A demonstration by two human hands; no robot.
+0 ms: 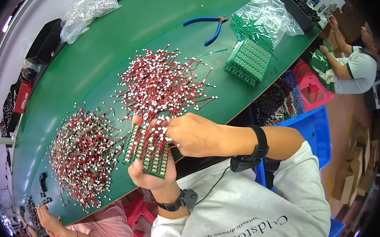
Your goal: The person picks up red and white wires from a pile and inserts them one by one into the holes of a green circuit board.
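Observation:
My left hand [159, 180] grips a green circuit board panel [155, 164] from below, its thumb over the near edge. Rows of small components cover the panel, and red wires with white connectors [151, 133] lie across its upper part. Over them my right hand [193, 134] is closed in a pinch on a red wire; its fingertips are partly hidden. Just beyond the panel spreads a loose heap of red wires with white plugs [157, 81]. To the left sits a denser pile of wired small boards [84, 155].
Blue-handled cutters [205, 25], a stack of green panels [248, 61], green strips [253, 30] and a clear plastic bag [268, 9] lie farther back. Blue bins [308, 131] stand beside the table at right. A co-worker's hand [48, 221] is at lower left; another person sits at far right.

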